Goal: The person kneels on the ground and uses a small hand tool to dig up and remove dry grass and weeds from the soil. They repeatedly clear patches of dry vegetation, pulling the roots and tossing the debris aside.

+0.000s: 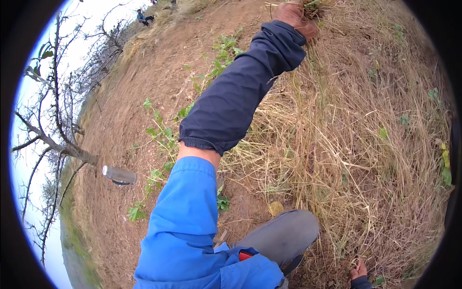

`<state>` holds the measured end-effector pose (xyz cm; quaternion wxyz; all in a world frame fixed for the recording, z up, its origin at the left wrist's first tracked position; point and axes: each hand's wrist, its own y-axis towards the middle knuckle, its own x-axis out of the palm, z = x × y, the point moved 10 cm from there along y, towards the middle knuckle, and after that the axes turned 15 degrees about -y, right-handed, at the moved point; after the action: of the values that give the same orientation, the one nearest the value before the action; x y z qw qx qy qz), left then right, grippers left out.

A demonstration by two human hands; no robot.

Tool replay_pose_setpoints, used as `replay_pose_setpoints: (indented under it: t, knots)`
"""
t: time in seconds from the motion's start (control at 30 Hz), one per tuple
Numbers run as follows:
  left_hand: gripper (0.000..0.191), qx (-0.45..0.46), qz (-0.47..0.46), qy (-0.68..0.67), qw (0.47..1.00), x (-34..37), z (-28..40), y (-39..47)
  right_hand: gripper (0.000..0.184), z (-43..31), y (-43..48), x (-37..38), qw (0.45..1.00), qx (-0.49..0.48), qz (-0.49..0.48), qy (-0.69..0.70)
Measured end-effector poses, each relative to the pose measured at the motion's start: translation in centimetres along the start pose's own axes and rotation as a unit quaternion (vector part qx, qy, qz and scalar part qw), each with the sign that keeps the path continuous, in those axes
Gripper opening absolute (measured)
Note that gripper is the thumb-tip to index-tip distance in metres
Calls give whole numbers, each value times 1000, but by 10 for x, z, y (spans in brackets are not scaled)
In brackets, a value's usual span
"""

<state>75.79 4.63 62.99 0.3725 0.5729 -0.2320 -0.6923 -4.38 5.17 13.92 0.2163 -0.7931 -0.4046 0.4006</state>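
My left hand (296, 18) is at the top of the view, at the end of an outstretched arm. It is closed around a bunch of dry grass stalks (317, 8), partly cut off by the picture's edge. A dark oversleeve (231, 97) covers the forearm, above a blue shirt sleeve (184, 209). Low at the right, my right hand (358, 270) appears small among dry stalks, with a dark cuff at the wrist. Its fingers look curled; whether they hold anything is unclear. Standing dry grass (325, 144) fills the space between both hands.
My grey-trousered knee (288, 231) juts into the grass. Green leafy vines (158, 130) trail over bare soil (119, 119). A flask (120, 175) lies near a bare-branched tree (68, 146). A person (144, 17) sits far off on the slope.
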Motion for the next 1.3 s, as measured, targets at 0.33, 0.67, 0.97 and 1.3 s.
replay_pose_setpoints:
  t: [0.33,0.67,0.97,1.3]
  knots:
    - [23,6,79,264,961,-261,-58,-16,64,-52,10,5,978,-107,42,-174]
    - [48,-1,-125,498,858,-248,-94,-208,61,-87,0,24,992,-81,-18,-92]
    - [85,-711,-271,123,637,-145,-224,-689,60,-54,-12,37,997,-25,-10,-75]
    - [73,-432,-528,429,593,-223,-183,-650,49,-87,-8,40,993,-99,-32,-59]
